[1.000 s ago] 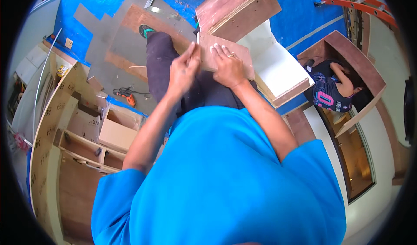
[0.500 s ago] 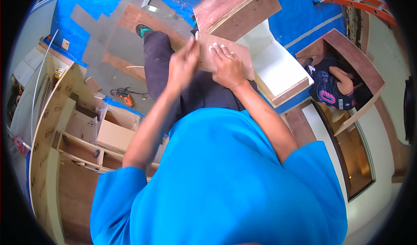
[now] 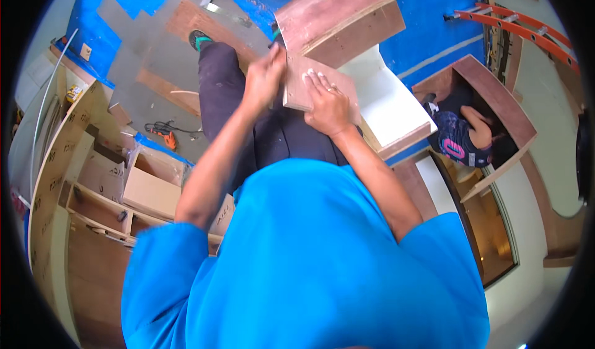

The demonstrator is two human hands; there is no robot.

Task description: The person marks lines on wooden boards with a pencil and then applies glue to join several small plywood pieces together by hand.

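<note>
A reddish-brown plywood board [image 3: 297, 82] rests tilted above my lap, its pale cut edge facing left. My right hand [image 3: 330, 106] lies on its face with the fingers stretched out, white dust on the fingertips and a ring on one finger. Against the board's left edge, my left hand [image 3: 263, 82] is closed, slightly blurred; whatever its fingers may hold is hidden. Just beyond the board stands a larger plywood box piece [image 3: 347, 14] with layered edges. To its right is a white-faced panel [image 3: 393, 101].
A co-worker [image 3: 462, 129] crouches inside a curved plywood cabinet [image 3: 496, 95] at right. An orange ladder [image 3: 520, 27] lies behind it. On the left are an orange power drill [image 3: 166, 137] with a cord and an open wooden shelf unit [image 3: 99, 206]. Blue sheeting [image 3: 427, 14] covers the floor.
My left hand has shifted slightly along the board's left edge and is less blurred. The right hand stays on the board. The whole view has shifted a little.
</note>
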